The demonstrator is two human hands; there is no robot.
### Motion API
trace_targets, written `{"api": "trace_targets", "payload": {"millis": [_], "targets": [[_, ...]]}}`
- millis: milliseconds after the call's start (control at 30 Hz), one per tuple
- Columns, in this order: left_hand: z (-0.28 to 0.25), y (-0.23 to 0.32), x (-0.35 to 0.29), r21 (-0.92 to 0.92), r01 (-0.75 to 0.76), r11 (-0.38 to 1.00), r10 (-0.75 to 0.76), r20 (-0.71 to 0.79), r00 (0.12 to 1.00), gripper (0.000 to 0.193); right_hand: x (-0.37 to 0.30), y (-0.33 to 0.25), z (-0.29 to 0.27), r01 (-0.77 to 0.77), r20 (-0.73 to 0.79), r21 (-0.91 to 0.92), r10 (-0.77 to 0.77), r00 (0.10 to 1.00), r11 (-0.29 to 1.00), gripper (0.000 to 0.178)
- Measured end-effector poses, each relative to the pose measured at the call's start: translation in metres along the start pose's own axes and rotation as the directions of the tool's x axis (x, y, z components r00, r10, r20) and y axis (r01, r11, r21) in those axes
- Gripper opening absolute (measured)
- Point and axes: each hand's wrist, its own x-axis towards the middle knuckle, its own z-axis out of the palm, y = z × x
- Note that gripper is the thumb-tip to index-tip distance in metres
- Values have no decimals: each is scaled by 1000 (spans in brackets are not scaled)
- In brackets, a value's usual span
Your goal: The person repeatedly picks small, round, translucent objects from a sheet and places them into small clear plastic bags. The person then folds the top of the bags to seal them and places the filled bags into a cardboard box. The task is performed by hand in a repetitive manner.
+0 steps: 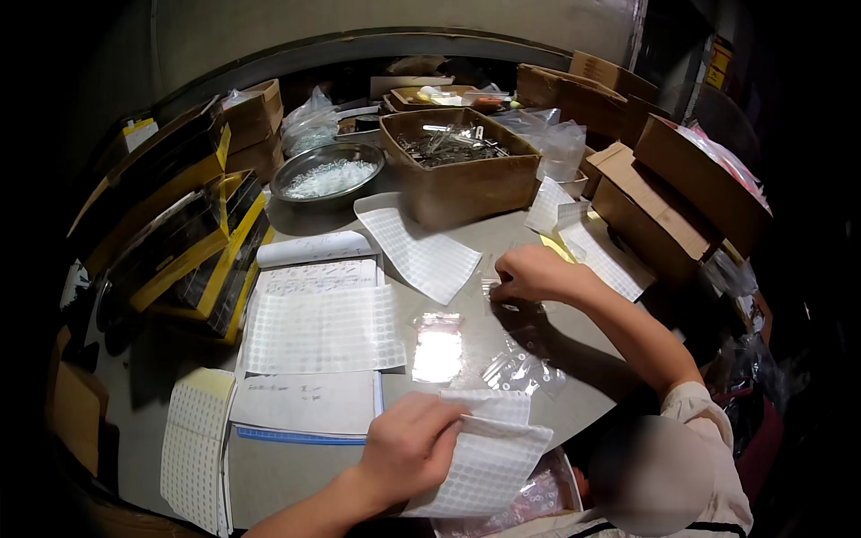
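One metal bowl (328, 175), two hands (408, 448) (531, 273).

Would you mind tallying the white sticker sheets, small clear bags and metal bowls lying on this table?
White sticker sheets: 6
Small clear zip bags on the tabletop: 2
Metal bowls: 1
Total: 9

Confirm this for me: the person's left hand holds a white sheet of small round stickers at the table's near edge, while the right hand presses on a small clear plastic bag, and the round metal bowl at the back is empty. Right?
Not quite. In the head view the round metal bowl is not empty: it holds a heap of small whitish pieces. The rest stands: the left hand holds the white sheet of small round stickers at the near edge of the table, and the right hand presses on a small clear plastic bag.
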Motion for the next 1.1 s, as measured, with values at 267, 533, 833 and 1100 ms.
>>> {"api": "trace_targets", "payload": {"millis": [267, 533, 833, 1100], "targets": [[-1, 3, 0, 20, -28, 999, 29, -50, 998, 22, -106, -26, 5, 169, 63, 758, -328, 943, 630, 32], [0, 4, 2, 36, -34, 999, 35, -18, 999, 21, -143, -52, 36, 353, -214, 432, -285, 934, 830, 19], [1, 2, 1, 26, 14, 1000, -14, -10, 1000, 18, -157, -67, 46, 461, -428, 307, -311, 848, 833, 22], [-2, 0, 1, 23, 120, 993, -120, -7, 993, 12, -100, 46, 30, 179, -644, 207, -4, 765, 962, 43]]}}
